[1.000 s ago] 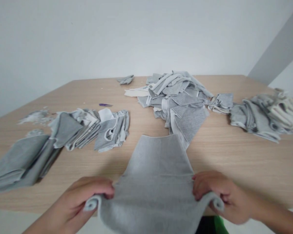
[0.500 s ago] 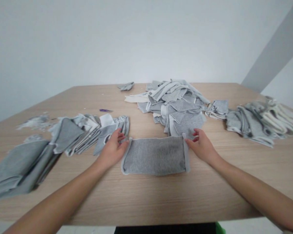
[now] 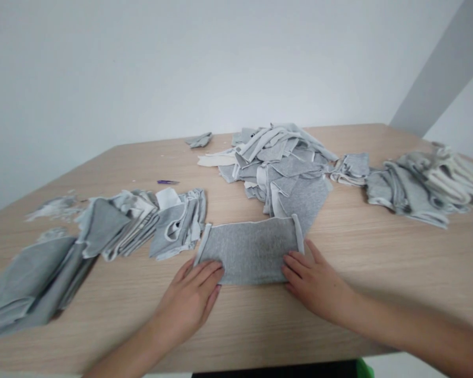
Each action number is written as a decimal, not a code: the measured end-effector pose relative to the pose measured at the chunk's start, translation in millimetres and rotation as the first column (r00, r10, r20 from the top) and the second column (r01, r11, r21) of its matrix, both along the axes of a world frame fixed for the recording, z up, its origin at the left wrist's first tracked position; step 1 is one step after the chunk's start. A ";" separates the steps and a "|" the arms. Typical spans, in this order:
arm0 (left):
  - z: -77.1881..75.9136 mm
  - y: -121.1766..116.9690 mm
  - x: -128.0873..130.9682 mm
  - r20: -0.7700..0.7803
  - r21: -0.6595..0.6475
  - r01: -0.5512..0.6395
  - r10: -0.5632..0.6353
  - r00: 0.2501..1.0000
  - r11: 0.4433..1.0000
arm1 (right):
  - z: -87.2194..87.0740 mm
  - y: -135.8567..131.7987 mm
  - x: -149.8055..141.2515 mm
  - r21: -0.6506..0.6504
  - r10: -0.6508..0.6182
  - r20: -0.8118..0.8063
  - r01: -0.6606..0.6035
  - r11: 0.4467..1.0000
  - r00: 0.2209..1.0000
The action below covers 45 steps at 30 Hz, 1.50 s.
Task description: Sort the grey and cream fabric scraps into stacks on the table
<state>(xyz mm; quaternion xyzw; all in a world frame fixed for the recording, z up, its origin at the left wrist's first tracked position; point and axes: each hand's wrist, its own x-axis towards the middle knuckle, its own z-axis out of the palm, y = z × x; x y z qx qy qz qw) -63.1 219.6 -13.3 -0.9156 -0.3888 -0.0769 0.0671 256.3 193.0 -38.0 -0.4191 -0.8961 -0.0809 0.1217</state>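
Centrally on the pale wood-grain bench [image 3: 252, 331] lies a rectangular grey fabric piece [image 3: 256, 249]. The left hand [image 3: 195, 291] and right hand [image 3: 315, 283], loosely open, rest on its near corners, apparently not gripping. Likely light, soft and floppy, it suits pinching by both sides.

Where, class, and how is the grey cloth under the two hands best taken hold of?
Probably pinch the grey cloth by its pale side edges, coming from left and right: it lies flat, but those edges look curled up, so easier to catch.
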 end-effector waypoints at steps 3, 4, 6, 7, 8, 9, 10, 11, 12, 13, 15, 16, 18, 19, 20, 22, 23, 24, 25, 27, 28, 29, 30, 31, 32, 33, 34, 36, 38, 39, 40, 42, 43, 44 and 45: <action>-7.6 1.5 -8.6 0.005 0.042 -0.022 0.021 1.000 0.999 | -2.1 -2.3 12.7 0.043 -0.006 0.014 0.005 0.999 1.000; -9.5 1.9 -11.0 0.020 0.050 -0.033 0.032 0.999 0.998 | -1.3 -3.8 15.9 0.052 -0.013 0.012 0.012 0.999 1.000; -12.5 2.2 -14.4 0.053 0.045 -0.064 0.061 0.997 0.997 | 0.3 -7.0 19.9 0.063 -0.031 0.008 0.031 0.998 0.999; -13.6 2.4 -15.6 0.070 0.036 -0.078 0.075 0.995 0.996 | 0.7 -8.2 20.8 0.068 -0.039 0.007 0.039 0.997 0.999; -14.5 2.8 -16.6 0.094 0.028 -0.096 0.093 0.991 0.995 | 0.7 -9.0 21.0 0.076 -0.045 0.008 0.045 0.996 0.999; -15.0 3.6 -17.4 0.126 0.021 -0.122 0.119 0.985 0.992 | 0.3 -9.5 20.9 0.087 -0.046 0.008 0.045 0.995 0.999; -15.2 4.9 -18.0 0.163 0.014 -0.163 0.158 0.974 0.987 | -0.3 -9.6 20.5 0.098 -0.043 0.008 0.042 0.994 0.999; -15.0 6.8 -18.6 0.199 0.000 -0.226 0.221 0.955 0.974 | -1.1 -9.6 20.0 0.110 -0.036 0.006 0.035 0.993 0.999; -14.3 9.4 -19.0 0.222 -0.031 -0.307 0.306 0.926 0.951 | -2.0 -9.4 19.5 0.117 -0.027 0.005 0.026 0.993 1.000; -13.3 12.6 -19.1 0.225 -0.079 -0.392 0.400 0.889 0.916 | -2.9 -9.2 19.0 0.120 -0.017 0.001 0.016 0.993 1.000; -10.1 20.8 -18.5 0.167 -0.201 -0.527 0.559 0.812 0.826 | -4.9 -9.1 17.8 0.120 0.001 -0.009 0.000 0.993 1.000; -8.3 25.6 -17.6 0.121 -0.260 -0.562 0.604 0.787 0.785 | -5.9 -9.2 17.2 0.120 0.005 -0.014 -0.003 0.993 1.000; -4.9 36.1 -15.0 0.063 -0.354 -0.579 0.636 0.769 0.734 | -7.7 -9.7 16.0 0.121 0.001 -0.026 0.003 0.993 1.000; -3.5 41.4 -13.3 0.050 -0.400 -0.578 0.647 0.761 0.711 | -8.5 -10.0 15.3 0.122 -0.004 -0.033 0.008 0.993 0.999; -2.6 46.5 -11.6 0.042 -0.448 -0.575 0.658 0.752 0.685 | -9.1 -10.3 14.7 0.123 -0.007 -0.042 0.012 0.992 0.999; -1.8 55.1 -8.4 0.024 -0.543 -0.566 0.686 0.727 0.620 | -9.6 -10.8 13.7 0.127 -0.010 -0.061 0.018 0.992 0.998; -1.7 58.2 -6.9 0.011 -0.586 -0.561 0.697 0.717 0.585 | -9.6 -11.0 13.4 0.130 -0.011 -0.066 0.020 0.991 0.998; -1.6 60.4 -5.6 -0.006 -0.623 -0.553 0.704 0.711 0.553 | -9.5 -11.2 13.2 0.132 -0.011 -0.070 0.020 0.991 0.997; -1.3 61.7 -4.5 -0.018 -0.652 -0.544 0.708 0.706 0.527 | -9.4 -11.4 13.2 0.135 -0.011 -0.073 0.021 0.991 0.997; 0.1 62.2 -3.1 -0.019 -0.703 -0.520 0.718 0.696 0.485 | -9.4 -11.6 13.6 0.135 -0.012 -0.074 0.022 0.991 0.997; 1.4 61.5 -2.8 -0.010 -0.720 -0.506 0.723 0.691 0.474 | -9.6 -11.6 14.0 0.133 -0.012 -0.077 0.022 0.991 0.997; 3.0 60.5 -2.5 0.004 -0.733 -0.494 0.729 0.684 0.468 | -9.8 -11.6 14.3 0.133 -0.011 -0.082 0.022 0.991 0.997; 4.7 59.2 -2.3 0.018 -0.741 -0.485 0.736 0.676 0.464 | -10.2 -11.6 14.7 0.132 -0.011 -0.087 0.022 0.991 0.996; 6.5 57.5 -1.9 0.031 -0.749 -0.478 0.744 0.667 0.459 | -10.6 -11.5 15.0 0.128 -0.010 -0.090 0.022 0.992 0.996; 8.1 55.6 -1.3 0.039 -0.756 -0.473 0.753 0.657 0.452 | -10.9 -11.3 15.2 0.125 -0.011 -0.093 0.022 0.992 0.996; 9.5 53.4 -0.3 0.042 -0.766 -0.468 0.761 0.647 0.440 | -11.2 -11.1 15.3 0.119 -0.013 -0.095 0.024 0.993 0.995; 10.7 51.1 1.2 0.042 -0.779 -0.461 0.769 0.637 0.425 | -11.3 -10.9 15.3 0.113 -0.014 -0.096 0.025 0.993 0.995; 12.6 46.0 5.0 0.039 -0.804 -0.444 0.781 0.623 0.394 | -11.3 -10.5 15.1 0.100 -0.016 -0.097 0.026 0.995 0.995; 13.9 41.5 8.9 0.054 -0.829 -0.414 0.789 0.612 0.377 | -10.9 -10.2 14.8 0.100 -0.018 -0.102 0.028 0.995 0.995; 14.2 39.8 10.4 0.071 -0.844 -0.389 0.795 0.602 0.370 | -10.7 -10.2 14.7 0.102 -0.017 -0.103 0.027 0.994 0.995; 14.3 38.5 11.5 0.093 -0.863 -0.355 0.803 0.589 0.360 | -10.5 -10.2 14.6 0.108 -0.015 -0.106 0.027 0.994 0.994; 13.9 37.5 12.1 0.124 -0.904 -0.280 0.824 0.554 0.324 | -10.1 -10.3 14.5 0.118 -0.010 -0.107 0.023 0.993 0.994; 13.5 37.5 11.8 0.129 -0.919 -0.251 0.834 0.537 0.304 | -9.9 -10.3 14.6 0.123 -0.007 -0.107 0.020 0.992 0.994; 13.1 37.6 11.1 0.127 -0.930 -0.232 0.841 0.526 0.286 | -9.9 -10.3 14.6 0.128 -0.003 -0.107 0.017 0.992 0.994; 12.8 37.6 10.4 0.121 -0.938 -0.218 0.845 0.521 0.270 | -9.8 -10.3 14.7 0.132 0.000 -0.108 0.014 0.991 0.994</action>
